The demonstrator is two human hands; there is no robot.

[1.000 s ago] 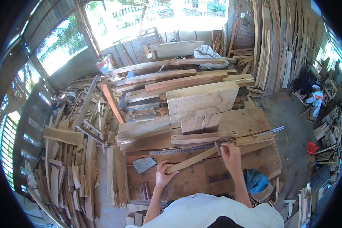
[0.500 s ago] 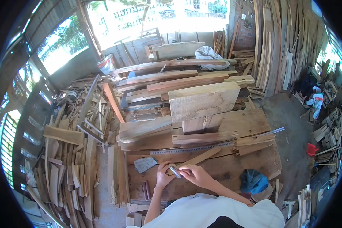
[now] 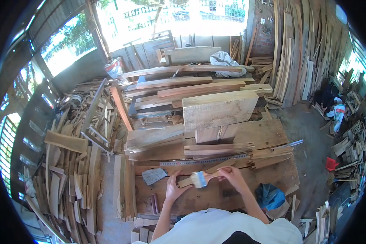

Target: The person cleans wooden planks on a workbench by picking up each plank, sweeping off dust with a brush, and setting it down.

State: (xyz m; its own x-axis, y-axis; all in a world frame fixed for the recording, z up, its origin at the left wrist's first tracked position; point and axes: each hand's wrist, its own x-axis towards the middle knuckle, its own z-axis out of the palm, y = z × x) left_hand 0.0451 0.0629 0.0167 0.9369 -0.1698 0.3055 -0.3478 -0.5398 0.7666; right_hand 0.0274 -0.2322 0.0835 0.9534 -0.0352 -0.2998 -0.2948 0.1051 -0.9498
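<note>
My left hand [image 3: 174, 188] is closed round the near left end of a narrow wooden strip [image 3: 185, 183], which slants away to the right over the workbench [image 3: 227, 195]. Between the fingers of my right hand [image 3: 232, 177] is the handle of a flat paintbrush [image 3: 199, 179]. The brush's pale bristles lie over the strip, just right of my left hand, and the brush hides part of it. Beyond the strip runs a measuring tape [image 3: 199, 161]. A grey-blue folded cloth or sheet [image 3: 154, 175] is left of my left hand.
A thick wooden block [image 3: 219, 109] stands behind the tape, with stacked boards [image 3: 156, 138] beside it. Blue cloth [image 3: 270, 197] rests near my right forearm. Two dark reddish pieces [image 3: 155, 204] lie near my left forearm. Wood scraps [image 3: 69, 187] fill the left side.
My right hand moved left along the strip to my left hand, then back right. The brush has turned so its bristles now face left. My left hand has stayed on the strip.
</note>
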